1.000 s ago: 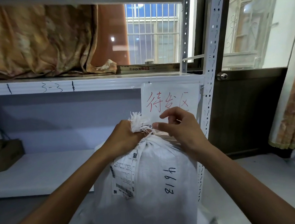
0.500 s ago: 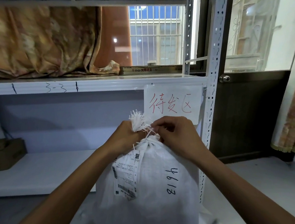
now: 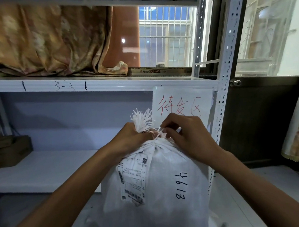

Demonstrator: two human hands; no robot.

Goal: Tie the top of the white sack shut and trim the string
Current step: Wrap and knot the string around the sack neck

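Clenched around the gathered neck of the white sack (image 3: pixel 157 188), the left hand (image 3: pixel 129 140) wraps its fingers tight just below the frayed tuft (image 3: pixel 142 120) that sprouts above the fist. Just right of that grip, the right hand (image 3: pixel 187 137) pinches a thin white string (image 3: pixel 158 135) between thumb and fingertips, its knuckles arched and wrist bent downward over the sack's shoulder. Both forearms rise from the lower corners and meet at the neck, bare of sleeves. Directly under the grip the sack bulges full and rounded, its woven plastic surface finely textured and creased into pleats where the string cinches it. Below the left hand a rectangular paper shipping label (image 3: pixel 133 181) with barcodes lies on the sack's face; below the right hand, handwritten black digits run sideways. Behind the grip, a white paper sign (image 3: pixel 184 103) with red characters hangs from a grey metal shelf (image 3: pixel 92 85) marked 3-3, whose perforated upright (image 3: pixel 228 52) stands to the right.
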